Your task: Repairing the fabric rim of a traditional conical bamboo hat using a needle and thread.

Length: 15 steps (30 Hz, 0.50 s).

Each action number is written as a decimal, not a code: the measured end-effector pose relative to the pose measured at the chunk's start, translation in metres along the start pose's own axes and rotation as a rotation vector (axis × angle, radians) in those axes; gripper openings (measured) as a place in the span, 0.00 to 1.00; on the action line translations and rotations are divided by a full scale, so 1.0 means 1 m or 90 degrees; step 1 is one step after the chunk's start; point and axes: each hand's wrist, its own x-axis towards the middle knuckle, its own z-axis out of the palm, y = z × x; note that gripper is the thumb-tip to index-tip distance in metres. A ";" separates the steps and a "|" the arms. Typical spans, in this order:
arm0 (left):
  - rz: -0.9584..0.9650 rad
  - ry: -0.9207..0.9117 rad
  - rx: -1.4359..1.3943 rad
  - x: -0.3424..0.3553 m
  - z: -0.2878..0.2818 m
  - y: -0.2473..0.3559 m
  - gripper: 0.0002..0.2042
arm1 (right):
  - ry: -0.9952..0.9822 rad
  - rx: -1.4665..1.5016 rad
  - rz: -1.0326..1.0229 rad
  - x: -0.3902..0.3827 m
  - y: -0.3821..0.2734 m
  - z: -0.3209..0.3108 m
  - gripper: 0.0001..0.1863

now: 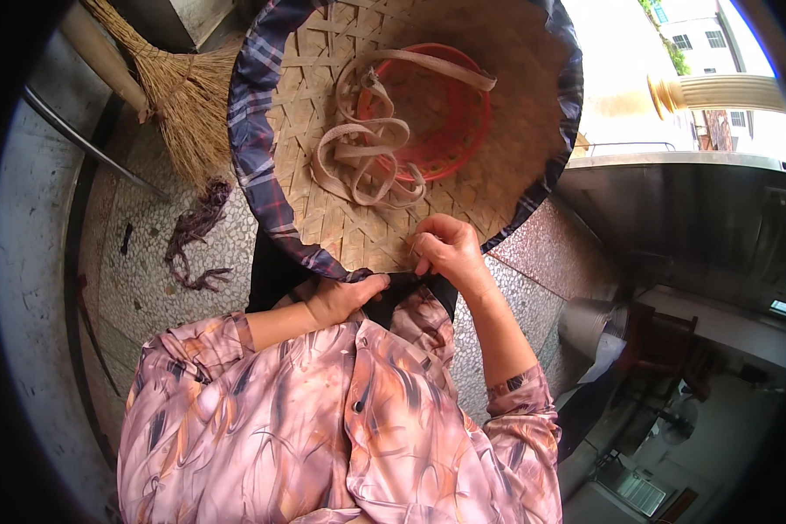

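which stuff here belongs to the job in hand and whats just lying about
Likely the job:
woven basket
plaid cloth edging, held by left hand; right hand pinched close by

Apparently lying about:
pale strap and red basket, inside woven basket
broom
purple tangle on floor

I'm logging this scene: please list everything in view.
Basket: 1, tan, upper centre
Cloth rim: 1, blue plaid, around basket
Basin: 1, red, in basket
Strap: apparently 1, pale, over basin
Broom: 1, straw, upper left
Pole: 1, tan, beside broom
Rod: 1, grey, left
Tangle: 1, purple, below broom
Floor: 1, grey, beneath
Column: 1, cream, upper right
Fan: 1, dark, lower right
Shirt: 1, pink patterned, below
Left hand: 1, bare, on rim
Right hand: 1, bare, over basket
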 end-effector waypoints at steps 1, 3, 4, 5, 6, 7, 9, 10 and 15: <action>-0.026 0.001 -0.035 0.000 0.000 -0.001 0.09 | 0.001 0.001 0.000 -0.001 -0.002 -0.005 0.08; -0.053 0.001 -0.068 0.000 0.001 -0.005 0.10 | -0.047 0.212 0.032 -0.004 -0.012 -0.015 0.06; 0.028 0.013 -0.041 0.000 0.003 -0.012 0.10 | -0.082 0.252 0.057 -0.005 -0.014 -0.017 0.06; 0.109 0.025 -0.013 0.001 0.003 -0.010 0.10 | -0.082 0.254 0.056 -0.006 -0.018 -0.016 0.06; 0.109 0.024 -0.011 0.001 0.003 -0.006 0.10 | -0.115 0.301 0.096 -0.009 -0.025 -0.014 0.07; 0.025 0.034 -0.110 0.001 0.004 -0.002 0.10 | -0.148 0.348 0.136 -0.010 -0.028 -0.012 0.07; -0.058 0.041 -0.207 0.000 0.004 0.007 0.10 | -0.168 0.334 0.114 -0.010 -0.031 -0.010 0.08; -0.082 0.047 -0.227 0.000 0.004 0.009 0.10 | -0.162 0.299 0.080 -0.010 -0.035 -0.010 0.07; -0.109 0.083 -0.277 0.000 0.006 0.000 0.09 | -0.165 0.264 -0.050 -0.012 -0.053 -0.004 0.08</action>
